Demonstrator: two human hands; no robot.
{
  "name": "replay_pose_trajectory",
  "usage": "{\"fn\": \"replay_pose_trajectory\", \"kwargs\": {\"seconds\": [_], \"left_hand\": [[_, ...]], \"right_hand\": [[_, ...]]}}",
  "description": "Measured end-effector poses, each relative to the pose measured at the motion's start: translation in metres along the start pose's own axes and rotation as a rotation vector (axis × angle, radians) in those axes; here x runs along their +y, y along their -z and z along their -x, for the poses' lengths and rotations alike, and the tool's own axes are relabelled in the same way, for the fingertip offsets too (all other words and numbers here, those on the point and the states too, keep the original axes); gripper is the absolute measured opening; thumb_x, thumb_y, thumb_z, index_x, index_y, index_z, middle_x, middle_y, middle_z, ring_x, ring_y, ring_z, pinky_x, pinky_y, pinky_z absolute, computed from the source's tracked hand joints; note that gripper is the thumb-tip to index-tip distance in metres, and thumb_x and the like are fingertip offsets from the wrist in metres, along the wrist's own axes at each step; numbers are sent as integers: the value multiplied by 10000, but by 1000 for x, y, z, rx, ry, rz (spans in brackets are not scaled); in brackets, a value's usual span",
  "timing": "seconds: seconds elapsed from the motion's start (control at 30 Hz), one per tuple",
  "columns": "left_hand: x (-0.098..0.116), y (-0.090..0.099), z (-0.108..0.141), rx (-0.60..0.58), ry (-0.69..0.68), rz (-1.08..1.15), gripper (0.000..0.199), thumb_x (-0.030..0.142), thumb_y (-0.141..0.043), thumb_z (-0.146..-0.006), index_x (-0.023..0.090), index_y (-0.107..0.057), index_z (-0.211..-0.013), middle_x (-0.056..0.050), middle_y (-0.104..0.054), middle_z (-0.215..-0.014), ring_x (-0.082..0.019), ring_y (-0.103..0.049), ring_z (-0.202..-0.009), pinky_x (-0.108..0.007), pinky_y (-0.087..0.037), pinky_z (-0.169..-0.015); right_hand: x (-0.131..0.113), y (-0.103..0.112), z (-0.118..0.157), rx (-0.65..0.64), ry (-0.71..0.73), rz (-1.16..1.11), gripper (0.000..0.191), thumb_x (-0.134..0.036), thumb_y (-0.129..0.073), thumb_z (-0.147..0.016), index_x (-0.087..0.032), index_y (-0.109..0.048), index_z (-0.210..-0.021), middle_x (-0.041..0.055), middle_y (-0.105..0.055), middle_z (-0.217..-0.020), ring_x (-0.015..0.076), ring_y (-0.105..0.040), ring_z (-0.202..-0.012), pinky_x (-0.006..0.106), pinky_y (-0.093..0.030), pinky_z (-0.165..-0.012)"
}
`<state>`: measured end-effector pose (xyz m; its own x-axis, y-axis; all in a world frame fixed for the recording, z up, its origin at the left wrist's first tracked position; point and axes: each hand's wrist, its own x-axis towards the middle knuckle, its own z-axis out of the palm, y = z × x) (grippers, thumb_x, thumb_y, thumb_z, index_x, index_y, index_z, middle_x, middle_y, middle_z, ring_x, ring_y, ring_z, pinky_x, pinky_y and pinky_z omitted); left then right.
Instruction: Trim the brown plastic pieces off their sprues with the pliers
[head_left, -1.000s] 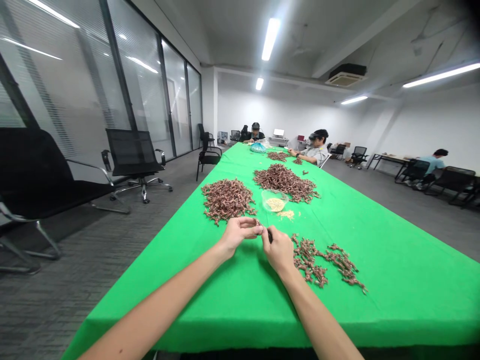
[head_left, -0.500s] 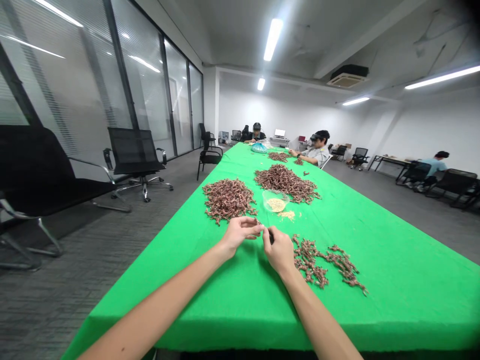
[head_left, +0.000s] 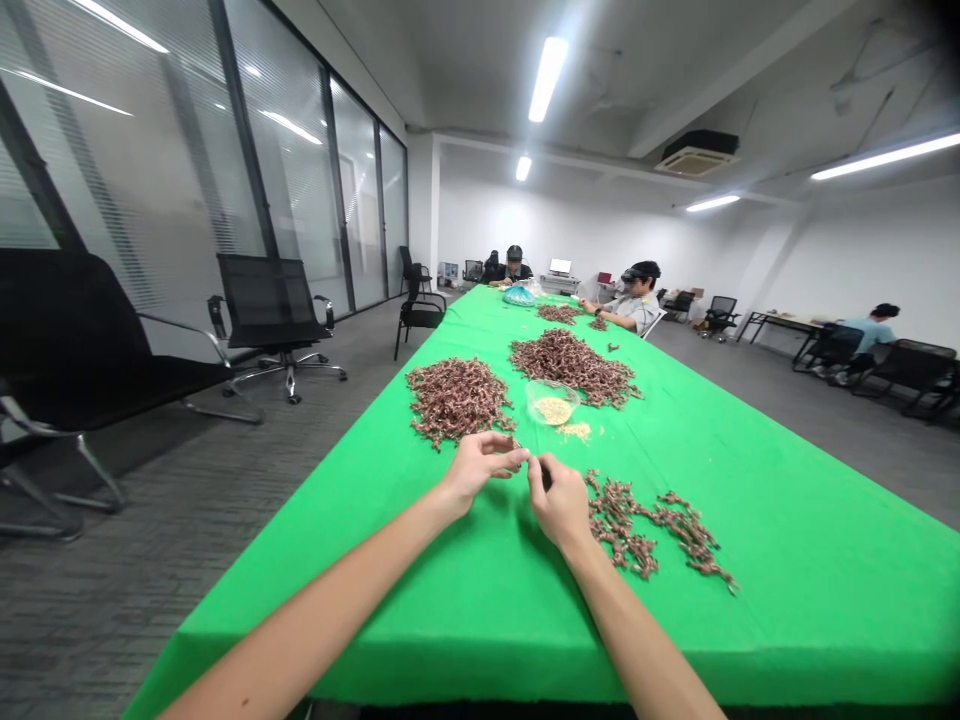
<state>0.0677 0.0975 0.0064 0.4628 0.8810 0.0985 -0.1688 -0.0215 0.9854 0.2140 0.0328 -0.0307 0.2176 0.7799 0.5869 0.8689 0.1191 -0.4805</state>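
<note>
In the middle of the view, my left hand (head_left: 474,468) is closed in a pinch, its thumb and fingertips together. A tiny dark piece shows at its fingertips, too small to name. Beside it, my right hand (head_left: 559,497) is wrapped round a small black-handled tool (head_left: 546,478), most of it hidden by the fingers. The two hands' fingertips nearly meet above the green cloth. Close by lies a heap of knobbly brown pieces (head_left: 459,398), behind my left hand. Scattered brown pieces (head_left: 621,515) lie to the right of my right hand.
A clear bowl (head_left: 534,398) of pale bits stands beyond my hands, with a small spill (head_left: 576,431) beside it. Behind it is a larger brown heap (head_left: 574,365). Two people sit at the far end of the green-covered table (head_left: 750,560). Black chairs (head_left: 266,300) stand at left.
My right hand has shifted very slightly to the right. Both hands otherwise keep the same grip, and the heaps look unchanged.
</note>
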Motion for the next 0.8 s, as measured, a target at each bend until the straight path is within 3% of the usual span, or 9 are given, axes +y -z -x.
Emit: {"fn": "replay_pose_trajectory", "kwargs": {"seconds": [0.3,0.8], "left_hand": [[3,-3,0,-7,2,-6,453,415,-873,-605,112,-689,-887,-88,-687,-880,-155,-636,-696,-257,-508,-638],[-11,0,-5,-54,-24,-26,449,407,-866,-623,106,-714,-919,-96,-706,-870,-151,-626,-715,-255,-510,-663]], "right_hand": [[1,1,0,16,-1,-31,439,-460,-333,-1006,-181,-535,-733,20,-575,-609,141,-506,-546,253,-259,-566],[4,-1,0,-11,35,67,420,-450,-358,-981,-180,-574,-743,46,-624,-631,148,-532,-554,256,-218,-552]]}}
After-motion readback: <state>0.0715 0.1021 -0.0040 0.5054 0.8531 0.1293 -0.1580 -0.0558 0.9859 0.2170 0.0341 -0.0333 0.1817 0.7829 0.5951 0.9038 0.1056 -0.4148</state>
